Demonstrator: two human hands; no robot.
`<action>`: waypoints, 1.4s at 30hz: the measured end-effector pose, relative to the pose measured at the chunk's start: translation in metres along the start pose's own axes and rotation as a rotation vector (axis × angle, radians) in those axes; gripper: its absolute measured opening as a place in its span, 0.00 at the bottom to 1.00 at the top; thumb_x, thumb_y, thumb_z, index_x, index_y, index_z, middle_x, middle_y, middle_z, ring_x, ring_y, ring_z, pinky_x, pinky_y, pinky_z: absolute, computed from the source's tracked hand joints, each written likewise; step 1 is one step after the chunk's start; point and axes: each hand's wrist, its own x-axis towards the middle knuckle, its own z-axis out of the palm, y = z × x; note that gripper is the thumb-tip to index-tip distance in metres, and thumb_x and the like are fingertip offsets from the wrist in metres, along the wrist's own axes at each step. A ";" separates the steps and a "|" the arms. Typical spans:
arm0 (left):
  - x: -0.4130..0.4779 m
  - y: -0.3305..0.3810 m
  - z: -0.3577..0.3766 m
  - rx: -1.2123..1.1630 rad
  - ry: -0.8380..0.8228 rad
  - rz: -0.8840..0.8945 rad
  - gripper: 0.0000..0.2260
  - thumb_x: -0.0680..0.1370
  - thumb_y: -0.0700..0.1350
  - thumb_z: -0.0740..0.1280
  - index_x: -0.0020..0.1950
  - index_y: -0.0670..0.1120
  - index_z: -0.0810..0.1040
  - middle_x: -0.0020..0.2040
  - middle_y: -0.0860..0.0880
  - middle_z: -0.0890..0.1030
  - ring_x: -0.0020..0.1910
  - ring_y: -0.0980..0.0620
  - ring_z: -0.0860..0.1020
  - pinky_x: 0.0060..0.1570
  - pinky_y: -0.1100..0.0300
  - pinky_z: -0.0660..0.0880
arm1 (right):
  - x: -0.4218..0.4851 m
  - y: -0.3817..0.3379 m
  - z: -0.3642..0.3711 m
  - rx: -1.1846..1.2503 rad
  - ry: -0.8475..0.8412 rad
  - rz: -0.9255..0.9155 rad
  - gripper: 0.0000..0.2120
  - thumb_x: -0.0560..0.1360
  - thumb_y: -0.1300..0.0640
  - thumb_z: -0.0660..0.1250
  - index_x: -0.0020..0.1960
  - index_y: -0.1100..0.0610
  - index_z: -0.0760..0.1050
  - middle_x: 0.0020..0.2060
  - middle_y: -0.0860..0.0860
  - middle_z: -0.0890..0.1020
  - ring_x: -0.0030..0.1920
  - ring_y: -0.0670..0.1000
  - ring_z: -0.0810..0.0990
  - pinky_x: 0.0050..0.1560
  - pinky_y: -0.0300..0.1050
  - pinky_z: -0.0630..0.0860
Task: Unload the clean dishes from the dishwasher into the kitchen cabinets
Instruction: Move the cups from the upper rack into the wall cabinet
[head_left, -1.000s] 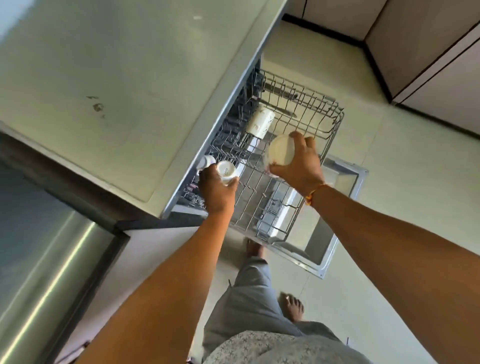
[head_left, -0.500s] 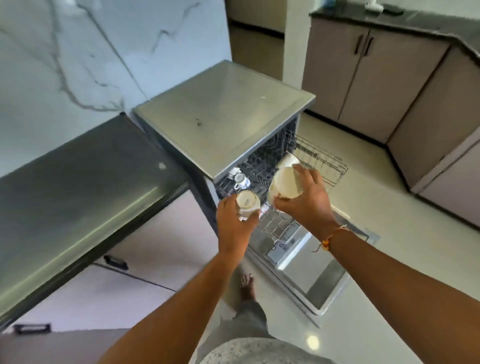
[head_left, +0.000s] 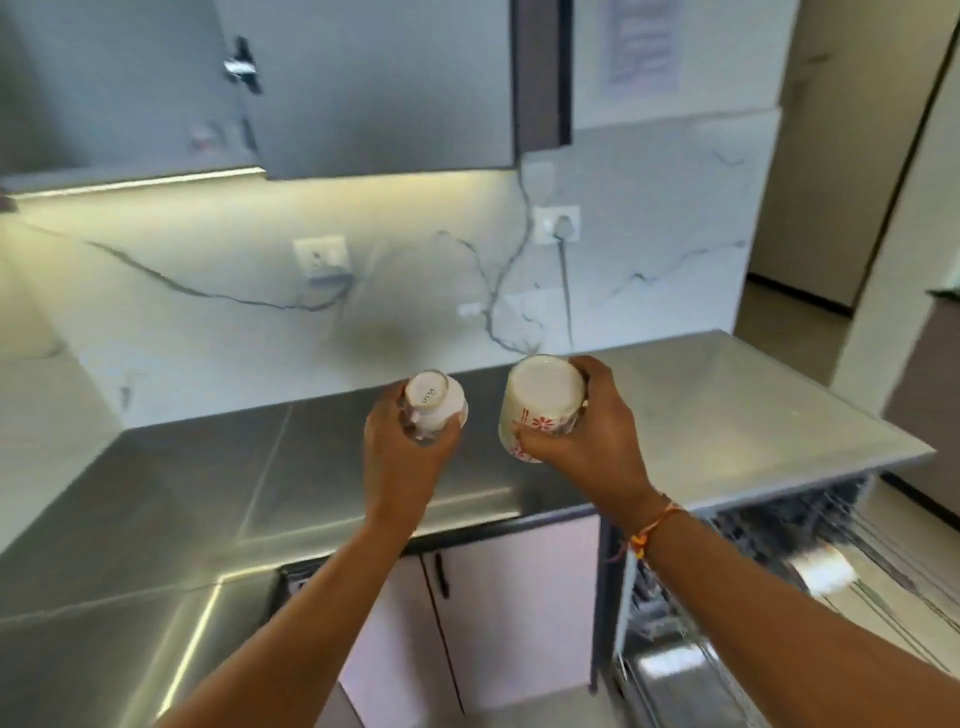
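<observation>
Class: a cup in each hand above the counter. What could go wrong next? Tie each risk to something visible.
1. Both hands are full, left hand on the small white cup, right hand on the flowered cup, and the upper cabinet looks closed: opening it may cost a cup.
2. The dishwasher rack stands out: a likely shin-knock.

I'm looking into a home kitchen: a steel worktop (head_left: 311, 467) beneath underlit wall cabinets (head_left: 389, 88), a veined marble backsplash (head_left: 234, 332) with a wall socket (head_left: 557, 224), pale cupboard doors (head_left: 498, 603) below, and an open dishwasher (head_left: 779, 506) with its wire rack (head_left: 893, 561) out.
</observation>
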 end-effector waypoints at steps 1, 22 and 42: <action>0.015 0.005 -0.018 -0.003 0.040 0.017 0.25 0.68 0.44 0.79 0.57 0.63 0.72 0.51 0.63 0.78 0.49 0.66 0.78 0.43 0.69 0.77 | 0.011 -0.013 0.016 0.036 -0.019 -0.036 0.35 0.56 0.46 0.81 0.57 0.40 0.67 0.51 0.38 0.78 0.51 0.38 0.78 0.48 0.29 0.75; 0.328 0.002 -0.271 0.212 0.352 0.248 0.25 0.69 0.50 0.78 0.61 0.54 0.73 0.54 0.59 0.78 0.47 0.65 0.77 0.42 0.72 0.73 | 0.256 -0.227 0.331 0.241 -0.020 -0.564 0.32 0.63 0.49 0.80 0.62 0.52 0.70 0.53 0.45 0.78 0.51 0.41 0.78 0.49 0.29 0.75; 0.524 0.007 -0.304 0.498 0.344 0.013 0.26 0.70 0.53 0.78 0.62 0.45 0.74 0.54 0.48 0.77 0.50 0.48 0.77 0.51 0.56 0.76 | 0.432 -0.264 0.427 -0.138 -0.047 -0.612 0.32 0.71 0.50 0.75 0.68 0.57 0.64 0.61 0.58 0.71 0.58 0.58 0.77 0.53 0.43 0.76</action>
